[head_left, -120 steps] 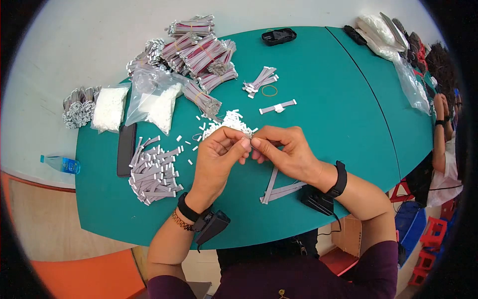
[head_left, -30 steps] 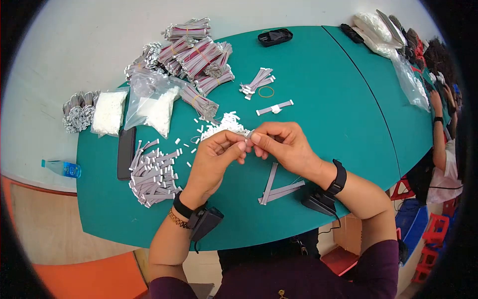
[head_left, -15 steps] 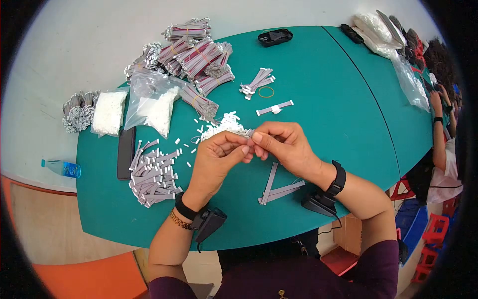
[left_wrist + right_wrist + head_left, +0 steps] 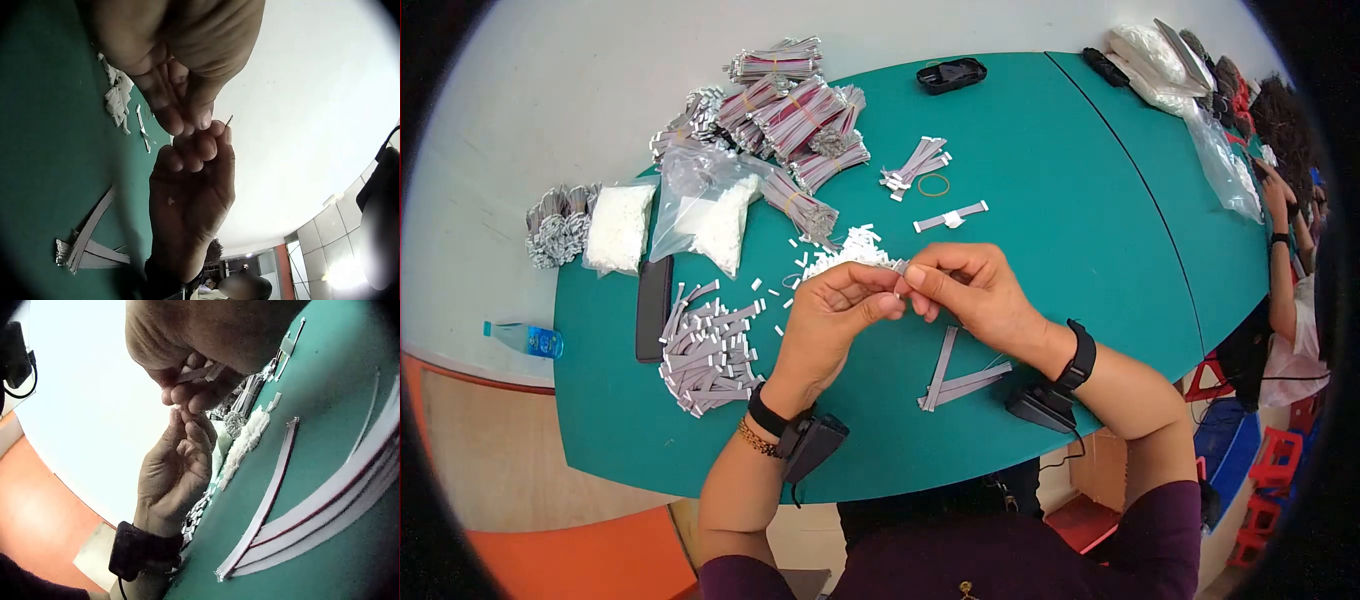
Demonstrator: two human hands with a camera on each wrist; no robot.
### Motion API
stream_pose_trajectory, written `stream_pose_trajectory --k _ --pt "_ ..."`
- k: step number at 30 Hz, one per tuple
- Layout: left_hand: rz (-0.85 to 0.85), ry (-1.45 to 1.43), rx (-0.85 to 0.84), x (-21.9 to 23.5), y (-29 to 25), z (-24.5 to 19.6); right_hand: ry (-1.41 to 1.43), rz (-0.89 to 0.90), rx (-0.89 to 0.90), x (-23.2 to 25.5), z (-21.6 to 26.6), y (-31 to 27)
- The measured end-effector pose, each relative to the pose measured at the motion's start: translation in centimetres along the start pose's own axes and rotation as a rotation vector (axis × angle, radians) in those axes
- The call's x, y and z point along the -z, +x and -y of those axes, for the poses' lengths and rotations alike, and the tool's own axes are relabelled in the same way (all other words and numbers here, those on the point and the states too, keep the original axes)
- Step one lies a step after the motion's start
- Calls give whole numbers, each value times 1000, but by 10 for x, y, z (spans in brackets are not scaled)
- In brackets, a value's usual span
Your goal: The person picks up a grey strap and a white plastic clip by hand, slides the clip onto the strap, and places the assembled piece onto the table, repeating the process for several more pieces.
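Over the table, my left hand (image 4: 825, 315) and right hand (image 4: 980, 295) meet at their fingertips. The right thumb and fingers pinch a short grey ribbon cable (image 4: 195, 375), mostly hidden by the fingers. Between the left thumb and forefinger is a tiny white connector housing (image 4: 897, 295), right at the right fingertips. Just beyond the hands lies a heap of white connector housings (image 4: 855, 245). Loose ribbon cables (image 4: 965, 383) lie near the right wrist, and a pile of cables with white ends (image 4: 710, 350) lies left of the left hand.
Banded cable bundles (image 4: 800, 110) and bags of white housings (image 4: 620, 225) stand at the back left, by a dark flat case (image 4: 654, 308). Farther back are a few finished-looking cables (image 4: 918, 165), a rubber band (image 4: 934, 184) and a black tray (image 4: 952, 75). Another person's arm (image 4: 1280, 280) shows at right.
Both hands stay together in nearly the same place, with small finger shifts. The white housing now shows at the left thumb tip. The head view has shifted slightly since the earliest frame.
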State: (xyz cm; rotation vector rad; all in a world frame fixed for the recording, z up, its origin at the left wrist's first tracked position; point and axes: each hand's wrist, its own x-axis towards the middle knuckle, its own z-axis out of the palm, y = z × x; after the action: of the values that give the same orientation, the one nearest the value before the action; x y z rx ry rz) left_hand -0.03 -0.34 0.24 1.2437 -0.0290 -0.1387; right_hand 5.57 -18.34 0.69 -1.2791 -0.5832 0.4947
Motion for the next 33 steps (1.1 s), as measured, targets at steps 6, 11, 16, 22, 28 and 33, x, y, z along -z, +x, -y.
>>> stream_pose_trajectory --k 6,11,16,22,28,33 --pt "-22 4 -49 3 1 -3 -108 32 -72 3 3 0" --pt "-19 28 -80 5 2 -6 -138 73 -94 2 1 -1" --pt "2 29 -81 5 1 -7 -153 75 -70 1 1 -1" --pt "20 5 -92 4 1 -6 -182 70 -31 0 0 -2" --pt "31 -9 -80 2 0 -7 -193 76 -14 0 -1 -2" --pt "20 -13 -76 1 -1 -8 -208 73 -26 0 1 -3"
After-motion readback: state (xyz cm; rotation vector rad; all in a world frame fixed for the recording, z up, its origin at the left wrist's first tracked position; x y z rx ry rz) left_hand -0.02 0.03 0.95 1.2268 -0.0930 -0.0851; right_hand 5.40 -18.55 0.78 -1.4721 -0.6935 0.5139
